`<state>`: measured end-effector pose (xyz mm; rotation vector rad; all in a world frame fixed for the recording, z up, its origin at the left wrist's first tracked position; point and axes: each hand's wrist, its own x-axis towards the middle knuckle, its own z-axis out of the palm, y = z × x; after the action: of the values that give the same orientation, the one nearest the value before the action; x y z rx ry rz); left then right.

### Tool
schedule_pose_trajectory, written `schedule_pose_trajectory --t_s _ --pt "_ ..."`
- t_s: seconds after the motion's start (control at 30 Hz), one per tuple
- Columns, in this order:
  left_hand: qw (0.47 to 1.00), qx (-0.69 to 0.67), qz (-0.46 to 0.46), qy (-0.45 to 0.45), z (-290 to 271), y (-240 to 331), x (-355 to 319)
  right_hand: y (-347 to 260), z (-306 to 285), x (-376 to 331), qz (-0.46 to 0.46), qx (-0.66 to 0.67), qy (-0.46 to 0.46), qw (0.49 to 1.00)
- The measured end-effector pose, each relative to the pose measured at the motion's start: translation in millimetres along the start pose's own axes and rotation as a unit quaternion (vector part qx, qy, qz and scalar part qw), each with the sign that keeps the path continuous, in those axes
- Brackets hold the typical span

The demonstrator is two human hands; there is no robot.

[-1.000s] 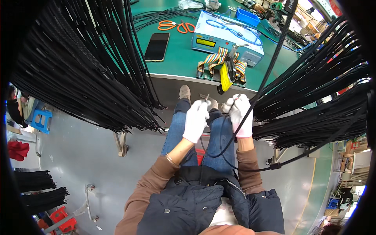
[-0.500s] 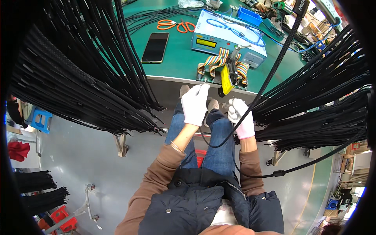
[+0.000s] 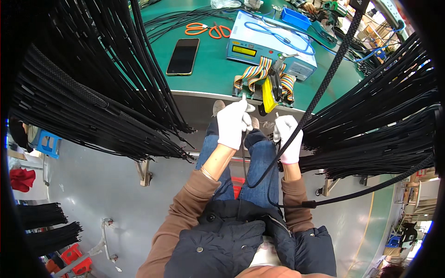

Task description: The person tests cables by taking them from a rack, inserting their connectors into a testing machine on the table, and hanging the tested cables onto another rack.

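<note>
Both my hands wear white gloves and stand just off the table's front edge. My left hand (image 3: 233, 123) is closed on a cable end, whose small pale connector (image 3: 244, 97) points up at the test fixture's sockets. My right hand (image 3: 288, 136) pinches another cable end, its short light tip (image 3: 277, 114) showing above the fingers. A black cable (image 3: 259, 181) hangs in loops below and between my hands. Between and beyond them is the test fixture, with rainbow ribbon cables (image 3: 250, 76) and a yellow part (image 3: 269, 96). Behind it stands a light blue tester box (image 3: 245, 34) with a lit display.
Thick bundles of black cables hang at left (image 3: 92, 88) and right (image 3: 371, 134). A braided black cable (image 3: 331, 69) crosses on the right. On the green table (image 3: 211, 60) lie a phone (image 3: 183, 56), orange-handled scissors (image 3: 218, 32) and a blue tray (image 3: 295, 19).
My left fingers have shifted, and the connector now sticks up above them. My right hand has moved slightly right and up, its cable tip more exposed. The hanging loop sits lower and further left.
</note>
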<state>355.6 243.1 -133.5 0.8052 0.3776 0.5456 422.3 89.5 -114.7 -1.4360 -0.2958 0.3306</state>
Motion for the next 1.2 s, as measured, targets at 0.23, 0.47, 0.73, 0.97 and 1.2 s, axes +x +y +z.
schedule_pose_trajectory --t_s 0.23,0.47,0.73,0.97,1.2 --pt "0.999 -0.014 -0.027 0.034 8.8 6.2 3.9 9.3 4.0 5.1 -0.159 -0.176 0.099 0.966" --pt "0.996 -0.022 -0.055 0.069 11.2 7.7 7.9 5.1 9.1 11.7 -0.267 -0.328 0.210 0.881" --pt "0.996 -0.034 -0.087 -0.014 -36.7 -24.2 -1.9 8.2 12.5 19.7 -0.224 -0.313 0.212 0.898" --pt "0.918 0.252 -0.178 -0.251 -48.6 -52.2 -85.3 -1.1 18.3 22.7 -0.214 -0.295 0.203 0.909" --pt "0.794 0.406 0.316 -0.324 41.6 28.3 -115.8 -58.3 10.1 -1.8 -0.278 -0.399 0.128 0.864"
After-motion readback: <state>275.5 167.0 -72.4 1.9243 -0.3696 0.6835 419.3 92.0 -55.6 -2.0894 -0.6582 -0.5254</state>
